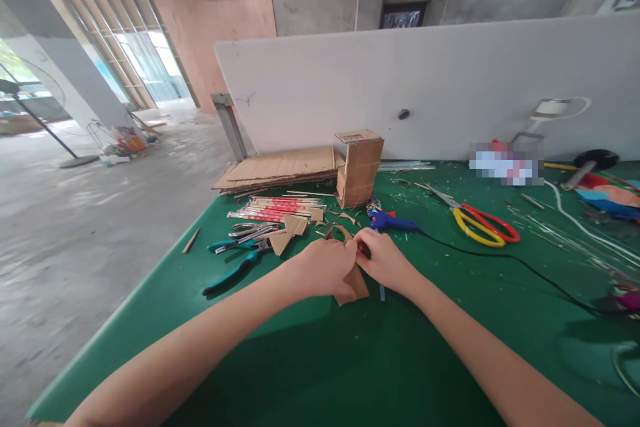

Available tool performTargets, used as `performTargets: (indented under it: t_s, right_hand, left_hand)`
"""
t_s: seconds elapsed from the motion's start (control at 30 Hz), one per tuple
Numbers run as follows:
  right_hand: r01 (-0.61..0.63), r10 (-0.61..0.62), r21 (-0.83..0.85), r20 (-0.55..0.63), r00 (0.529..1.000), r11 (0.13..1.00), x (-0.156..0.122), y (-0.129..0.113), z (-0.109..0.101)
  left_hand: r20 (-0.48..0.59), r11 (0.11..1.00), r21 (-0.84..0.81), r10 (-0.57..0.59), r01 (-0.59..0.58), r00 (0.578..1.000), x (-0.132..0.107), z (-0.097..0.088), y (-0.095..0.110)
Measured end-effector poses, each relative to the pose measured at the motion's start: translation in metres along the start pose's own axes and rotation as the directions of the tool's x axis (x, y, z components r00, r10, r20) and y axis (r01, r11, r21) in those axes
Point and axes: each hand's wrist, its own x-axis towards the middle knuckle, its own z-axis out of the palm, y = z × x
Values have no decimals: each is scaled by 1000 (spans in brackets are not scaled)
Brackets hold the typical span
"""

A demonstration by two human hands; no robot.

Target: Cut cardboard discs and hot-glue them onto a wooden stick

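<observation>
My left hand (330, 267) is closed on a small piece of brown cardboard (354, 288), which lies low over the green table. A curved cardboard strip (341, 232) shows just beyond the fingers. My right hand (383, 257) meets the left at the cardboard, its fingers pinched around a small dark object (364, 250) that is mostly hidden. Past my right hand rests a blue glue gun (393, 221) with a black cord. A clear glue stick (383, 292) lies by my right wrist. Cardboard scraps (287, 232) are to the left of my hands.
Teal-handled pliers (235, 273) and red-wrapped sticks (270, 208) lie left. Behind stand a cardboard box form (361, 170) and stacked cardboard sheets (285, 165). Scissors (477, 221) with red and yellow handles lie right. A white partition (430, 93) bounds the green table (125, 340).
</observation>
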Motion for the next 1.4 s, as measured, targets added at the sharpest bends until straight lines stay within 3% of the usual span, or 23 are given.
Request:
performTargets:
  t_s: [0.1, 0.17, 0.23, 0.3, 0.4, 0.5, 0.53, 0.6, 0.67, 0.73, 0.87, 1.03, 1.2, 1.4]
  right_hand:
    - [-108, 149, 200, -203, 968, 974, 1, 4, -8]
    - [-161, 252, 327, -256, 933, 931, 2, 8, -15]
    - [-174, 336, 464, -294, 895, 869, 2, 10, -23]
    - [-116, 397, 624, -332, 856, 773, 3, 9, -28]
    - [19, 439, 799, -350, 828, 601, 3, 2, -33]
    - [84, 399, 833, -347, 849, 547, 2, -7, -33]
    - [83, 374, 828, -337, 864, 555, 1, -10, -32]
    - [52, 324, 804, -296, 899, 592, 0, -14, -29]
    - [5, 279, 763, -242, 929, 646, -2, -17, -27]
    - [-32, 242, 719, -191, 951, 695, -4, -19, -25]
    - [-76, 208, 680, -115, 971, 729, -7, -22, -18]
    - [-69, 144, 659, -59, 988, 749, -6, -26, -5]
    - [-51, 103, 604, -52, 993, 795, -5, -28, -4]
    - [-40, 92, 582, -60, 994, 813, -4, -29, -5]
  left_hand:
    - [139, 979, -182, 121, -95, 983, 0, -15, -21]
    - [171, 948, -283, 197, -143, 965, -2, -22, -40]
    - [181, 903, -429, 110, -22, 977, -3, -24, -59]
    - [249, 749, -646, 24, 148, 968, -2, -19, -73]
    - [216, 482, -849, -57, 216, 975, 3, -4, -81]
    - [266, 387, -873, -132, 296, 955, 11, 9, -72]
    - [311, 419, -846, -114, 329, 944, 13, 11, -67]
    - [337, 602, -730, -95, 324, 937, 13, 12, -55]
    - [241, 846, -491, -98, 209, 965, 10, 10, -44]
    - [114, 962, -201, -167, 188, 979, 5, 5, -38]
    - [104, 993, -42, -107, 112, 989, -5, -3, -46]
    - [156, 997, -56, -41, 51, 987, -3, -1, -59]
    - [168, 996, -89, 39, -25, 985, 2, 5, -55]
    - [156, 994, -105, 49, -33, 987, 2, 3, -54]
